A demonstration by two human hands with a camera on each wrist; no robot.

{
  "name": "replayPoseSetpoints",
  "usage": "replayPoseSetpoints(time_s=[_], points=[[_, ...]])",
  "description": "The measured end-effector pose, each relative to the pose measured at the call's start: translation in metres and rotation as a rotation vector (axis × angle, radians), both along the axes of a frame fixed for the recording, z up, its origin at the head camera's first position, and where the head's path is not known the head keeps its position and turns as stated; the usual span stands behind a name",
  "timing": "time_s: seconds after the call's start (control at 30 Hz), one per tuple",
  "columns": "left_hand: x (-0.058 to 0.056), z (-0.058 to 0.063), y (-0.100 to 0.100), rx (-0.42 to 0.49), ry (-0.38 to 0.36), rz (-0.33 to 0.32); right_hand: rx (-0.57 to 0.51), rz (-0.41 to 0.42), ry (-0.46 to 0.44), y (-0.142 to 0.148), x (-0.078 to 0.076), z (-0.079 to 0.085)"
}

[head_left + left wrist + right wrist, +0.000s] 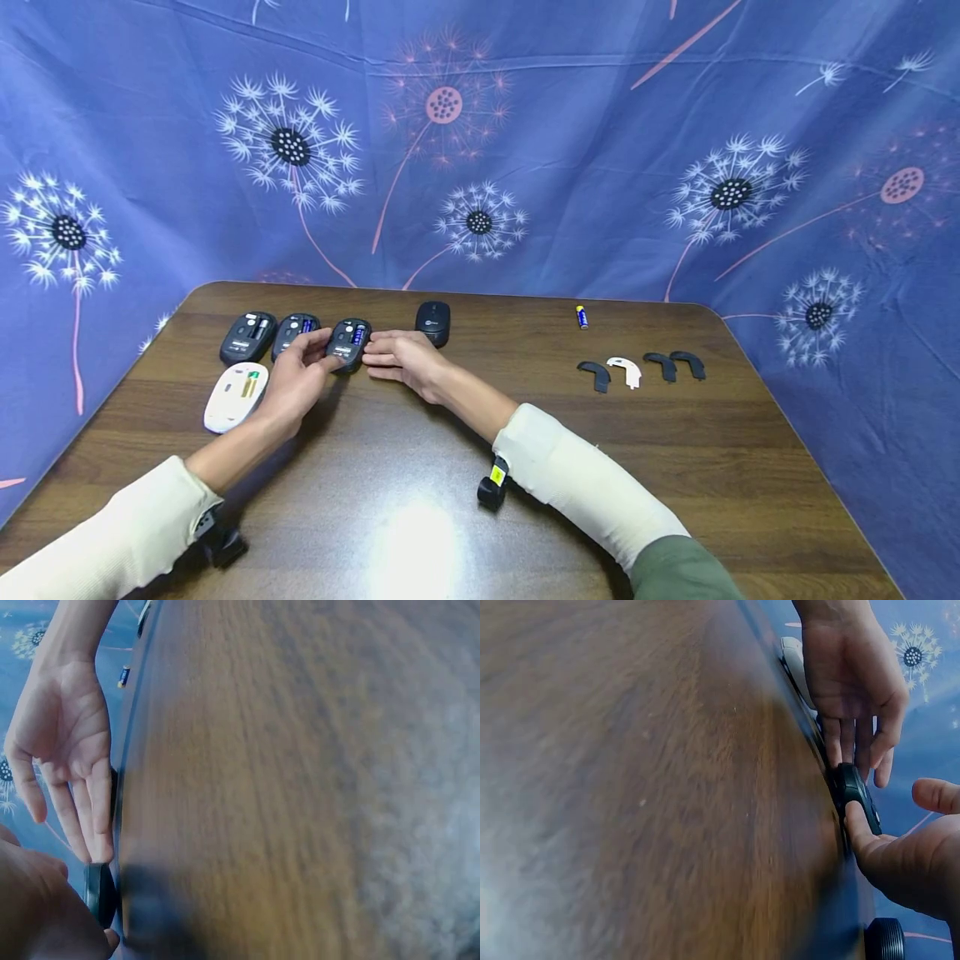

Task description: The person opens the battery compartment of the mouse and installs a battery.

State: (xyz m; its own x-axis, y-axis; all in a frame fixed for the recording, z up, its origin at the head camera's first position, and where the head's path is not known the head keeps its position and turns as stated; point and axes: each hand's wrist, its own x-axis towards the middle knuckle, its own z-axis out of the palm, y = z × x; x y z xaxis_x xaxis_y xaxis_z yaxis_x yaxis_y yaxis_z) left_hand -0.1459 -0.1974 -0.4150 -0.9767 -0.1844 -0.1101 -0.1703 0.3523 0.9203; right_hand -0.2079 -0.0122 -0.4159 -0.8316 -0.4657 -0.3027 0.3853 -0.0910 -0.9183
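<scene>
A black computer mouse [347, 350] lies upside down between the two hands, with blue batteries in its uncovered compartment. My left hand [295, 385] touches its left side, fingers extended and thumb by its near edge. From the right, my right hand [405, 360] rests straight fingertips against the mouse's side. The right wrist view shows that mouse [855, 796] edge-on between the fingertips of both hands. Left of it lies another upturned black mouse [285, 333] with blue batteries, partly behind the left hand. A white upturned mouse [225, 404] with gold-and-green batteries sits beside the left wrist.
At the far left is one more upturned black mouse [243, 342]. A black mouse [432, 321] stands right side up behind the right hand. Toward the right lie a blue-and-yellow battery [582, 317], several black covers [662, 367] and a white cover [626, 371]. A patterned blue cloth [570, 167] hangs behind the table.
</scene>
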Motion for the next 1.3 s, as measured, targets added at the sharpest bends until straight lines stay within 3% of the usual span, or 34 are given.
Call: replayPoseSetpoints(time_s=[0.3, 0.63, 1.03, 1.3], points=[[0.002, 0.001, 0.0, 0.025, -0.029, 0.002, 0.002, 0.004, -0.015, -0.009, 0.002, 0.001], [0.003, 0.004, 0.001, 0.01, -0.009, -0.008, 0.042, 0.03, 0.031, 0.002, 0.006, 0.0], [0.003, 0.009, 0.008, -0.142, 0.092, -0.015, 0.081, 0.075, 0.113, 0.031, 0.011, 0.005], [0.003, 0.013, 0.016, -0.163, 0.155, -0.064, 0.116, 0.108, 0.185, 0.055, 0.014, 0.013]])
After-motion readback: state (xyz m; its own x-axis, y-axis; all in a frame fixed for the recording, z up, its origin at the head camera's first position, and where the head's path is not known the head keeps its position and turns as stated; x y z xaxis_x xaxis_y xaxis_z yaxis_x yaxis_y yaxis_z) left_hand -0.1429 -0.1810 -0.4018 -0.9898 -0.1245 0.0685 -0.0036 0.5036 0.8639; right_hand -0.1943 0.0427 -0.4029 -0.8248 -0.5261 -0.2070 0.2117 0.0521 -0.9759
